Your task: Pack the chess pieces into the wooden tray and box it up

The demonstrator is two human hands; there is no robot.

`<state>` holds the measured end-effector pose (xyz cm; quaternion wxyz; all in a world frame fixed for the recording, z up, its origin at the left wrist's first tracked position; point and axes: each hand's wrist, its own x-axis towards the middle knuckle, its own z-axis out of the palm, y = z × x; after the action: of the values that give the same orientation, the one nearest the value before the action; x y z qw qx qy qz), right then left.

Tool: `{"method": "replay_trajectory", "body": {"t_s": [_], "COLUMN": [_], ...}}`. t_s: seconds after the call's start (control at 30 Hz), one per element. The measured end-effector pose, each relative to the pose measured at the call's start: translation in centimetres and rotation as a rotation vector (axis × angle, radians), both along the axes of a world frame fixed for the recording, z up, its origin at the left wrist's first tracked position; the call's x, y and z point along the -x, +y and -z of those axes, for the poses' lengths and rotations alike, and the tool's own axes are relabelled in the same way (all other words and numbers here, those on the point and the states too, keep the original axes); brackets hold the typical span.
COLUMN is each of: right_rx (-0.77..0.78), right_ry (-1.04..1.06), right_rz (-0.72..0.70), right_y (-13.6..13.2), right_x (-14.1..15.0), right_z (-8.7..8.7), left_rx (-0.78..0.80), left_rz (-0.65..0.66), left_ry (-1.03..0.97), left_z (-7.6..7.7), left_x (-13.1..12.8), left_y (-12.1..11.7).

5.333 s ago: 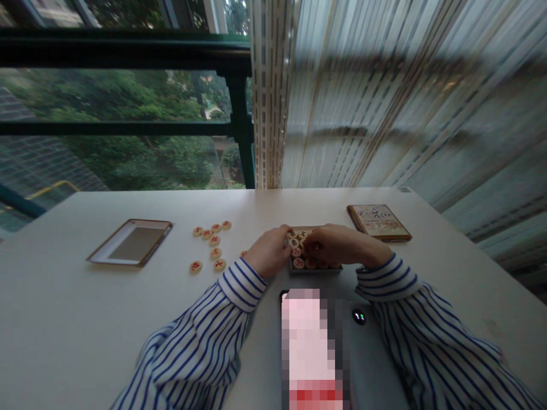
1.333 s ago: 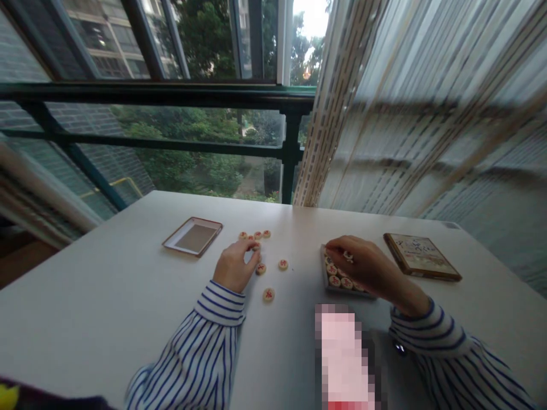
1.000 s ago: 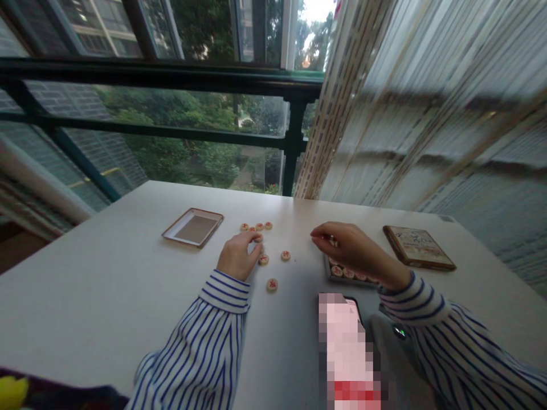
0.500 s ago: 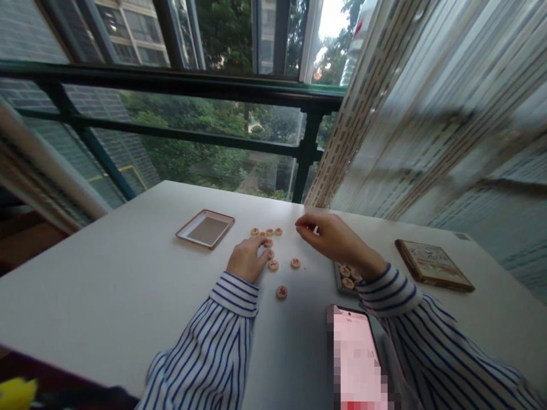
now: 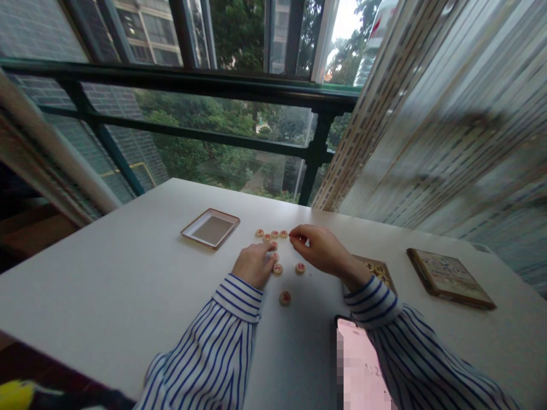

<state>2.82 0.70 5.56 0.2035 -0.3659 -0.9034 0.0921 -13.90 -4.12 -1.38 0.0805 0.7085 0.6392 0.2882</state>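
Observation:
Round pale chess pieces with red marks (image 5: 274, 234) lie in a short row on the white table (image 5: 128, 285); three more (image 5: 300, 267) are scattered just nearer. My left hand (image 5: 254, 265) rests on the table with curled fingers, the tips on a piece (image 5: 274, 246). My right hand (image 5: 319, 250) hovers at the right end of the row with thumb and forefinger pinched, a piece between them barely showing. Behind my right wrist a small box of pieces (image 5: 378, 269) is partly hidden.
An empty brown-rimmed tray (image 5: 210, 229) sits left of the pieces. A flat decorated box (image 5: 450, 278) lies at the right. A phone (image 5: 363, 364) lies near the front edge. A window railing and a curtain stand behind the table.
My right hand left the box of pieces and travelled left to the end of the row, fingers still pinched. The left hand stayed on the loose pieces. The camera view swung left.

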Motion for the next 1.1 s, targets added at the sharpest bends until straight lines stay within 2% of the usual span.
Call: {"method": "replay_trajectory", "body": {"t_s": [0.47,1.1], "right_rx": [0.016,-0.017], "right_ry": [-0.143,-0.200], "right_rz": [-0.013,-0.012], "right_y": [0.3,0.5], "right_x": [0.1,0.0], "right_z": [1.8,2.2], "left_rx": [0.017,0.009], "left_rz": [0.010,0.017], "left_ry": [0.077,0.151], "left_z": [0.3,0.8], "left_x": [0.2,0.3], "left_y": [0.0,0.5]}}
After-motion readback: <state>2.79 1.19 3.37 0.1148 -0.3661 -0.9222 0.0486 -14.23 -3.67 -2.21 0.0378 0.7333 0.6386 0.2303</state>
